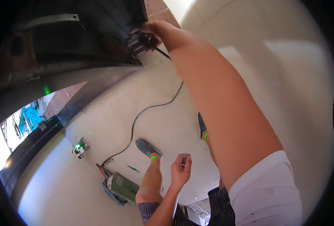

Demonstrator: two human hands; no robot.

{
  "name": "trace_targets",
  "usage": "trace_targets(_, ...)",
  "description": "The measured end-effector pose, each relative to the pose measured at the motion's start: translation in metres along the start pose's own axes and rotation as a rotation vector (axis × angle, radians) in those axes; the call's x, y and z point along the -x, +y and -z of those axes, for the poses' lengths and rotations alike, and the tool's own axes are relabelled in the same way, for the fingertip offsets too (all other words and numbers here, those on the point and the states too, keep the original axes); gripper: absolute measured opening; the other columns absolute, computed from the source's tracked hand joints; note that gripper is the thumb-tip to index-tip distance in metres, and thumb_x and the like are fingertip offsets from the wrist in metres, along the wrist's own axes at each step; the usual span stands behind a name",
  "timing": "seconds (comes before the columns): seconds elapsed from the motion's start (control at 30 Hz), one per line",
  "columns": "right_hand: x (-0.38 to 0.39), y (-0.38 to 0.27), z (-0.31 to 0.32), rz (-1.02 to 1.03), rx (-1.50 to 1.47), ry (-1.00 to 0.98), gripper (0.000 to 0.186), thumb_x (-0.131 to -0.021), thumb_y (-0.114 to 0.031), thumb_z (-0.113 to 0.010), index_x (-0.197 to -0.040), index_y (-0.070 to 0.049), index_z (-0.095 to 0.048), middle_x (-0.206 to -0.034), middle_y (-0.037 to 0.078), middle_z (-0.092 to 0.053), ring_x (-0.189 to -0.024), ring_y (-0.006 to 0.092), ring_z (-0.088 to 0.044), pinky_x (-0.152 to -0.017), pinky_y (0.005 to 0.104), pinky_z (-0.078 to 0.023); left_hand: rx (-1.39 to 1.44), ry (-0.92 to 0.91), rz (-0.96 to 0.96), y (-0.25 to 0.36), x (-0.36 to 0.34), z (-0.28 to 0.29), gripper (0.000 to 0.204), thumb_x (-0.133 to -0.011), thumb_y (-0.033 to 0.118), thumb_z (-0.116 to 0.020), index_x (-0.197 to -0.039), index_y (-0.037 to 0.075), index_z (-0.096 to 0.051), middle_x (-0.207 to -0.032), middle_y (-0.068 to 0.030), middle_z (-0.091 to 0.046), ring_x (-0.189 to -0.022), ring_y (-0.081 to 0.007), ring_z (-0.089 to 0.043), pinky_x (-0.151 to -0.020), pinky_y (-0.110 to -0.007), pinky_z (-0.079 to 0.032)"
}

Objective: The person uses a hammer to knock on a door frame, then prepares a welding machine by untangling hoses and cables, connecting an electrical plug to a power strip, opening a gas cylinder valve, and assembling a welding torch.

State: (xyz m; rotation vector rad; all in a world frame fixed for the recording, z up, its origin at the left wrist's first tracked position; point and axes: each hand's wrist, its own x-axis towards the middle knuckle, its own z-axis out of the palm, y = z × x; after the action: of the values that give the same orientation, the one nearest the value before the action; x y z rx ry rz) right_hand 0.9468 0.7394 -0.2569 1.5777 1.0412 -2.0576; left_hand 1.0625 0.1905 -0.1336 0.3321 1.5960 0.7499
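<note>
The right hand (153, 31) gripped a corded tool (137, 42) by the dark panel (95, 45), where steadiness seemed wise, while the left hand (180, 174) hung loosely curled, apparently empty.

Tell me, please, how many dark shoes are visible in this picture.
2: the left shoe, above and left of the left hand in the picture; the right shoe, partly hidden by the outstretched right arm.

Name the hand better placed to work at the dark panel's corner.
Right, I'd judge: the right hand is at the corner of the dark panel, apparently gripping a dark corded tool, while the left hand is low, well away from the panel.
</note>
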Motion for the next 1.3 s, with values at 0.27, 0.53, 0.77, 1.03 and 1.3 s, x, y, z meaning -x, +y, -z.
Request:
trace_targets(0.27, 0.107, 0.096, 0.021, 0.510, 0.271, 0.278, 0.119, -0.071, -0.056, -0.094, -0.163, -0.003, -0.041, -0.169, 0.022, -0.039, -0.157, 0.0382, -0.036, -0.124, 0.0521, -0.036, -0.145, 0.010, 0.046, -0.025, 0.019, -0.006, 0.020, -0.105, 0.019, -0.068, -0.117, 0.002, -0.069, -0.085, -0.0098, -0.073, -0.075, -0.0153, -0.069, -0.070, -0.031, -0.057)
trace_targets(0.53, 0.256, 0.344, -0.041, 0.180, 0.361, 0.466, 0.101, -0.080, -0.048, -0.087, -0.155, 0.005, -0.044, -0.149, 0.030, -0.058, -0.139, 0.0411, -0.057, -0.116, 0.0453, -0.047, 0.003, 0.158, 0.064, -0.006, 0.100, 0.026, 0.021, -0.104, 0.016, -0.068, -0.120, 0.003, -0.069, -0.094, -0.0097, -0.074, -0.084, -0.0155, -0.070, -0.077, -0.032, -0.057)
trace_targets(0.77, 0.358, 0.416, -0.191, 0.345, 0.560, 0.240, 0.067, -0.085, -0.037, -0.083, -0.137, -0.001, -0.062, -0.124, 0.028, -0.073, -0.119, 0.0410, -0.070, -0.101, 0.0462, -0.056, 0.116, 0.714, 0.127, 0.005, 0.269, 0.108, 0.023, -0.102, 0.012, -0.065, -0.123, 0.002, -0.066, -0.105, -0.0106, -0.074, -0.093, -0.0181, -0.069, -0.082, -0.033, -0.057)
trace_targets(1.03, 0.436, 0.320, -0.288, 0.385, 0.486, -0.041, 0.047, -0.101, -0.023, -0.072, -0.139, 0.002, -0.062, -0.121, 0.017, -0.074, -0.113, 0.0235, -0.070, -0.100, 0.0380, -0.055, 0.548, 1.127, 0.267, -0.048, 0.392, 0.130, 0.030, -0.100, 0.017, -0.068, -0.128, 0.005, -0.066, -0.112, -0.0112, -0.072, -0.098, -0.0182, -0.066, -0.086, -0.036, -0.056)
trace_targets(1.3, 0.545, 0.335, -0.544, 1.089, 1.228, -0.560, 0.058, -0.112, -0.033, -0.051, -0.156, 0.004, -0.046, -0.159, 0.024, -0.050, -0.147, 0.0361, -0.049, -0.123, 0.0446, -0.035, 2.235, 0.241, -0.153, 0.014, 0.409, 0.175, 0.082, -0.106, 0.072, -0.046, -0.161, 0.012, -0.046, -0.155, -0.0120, -0.057, -0.138, -0.0261, -0.056, -0.116, -0.045, -0.045)
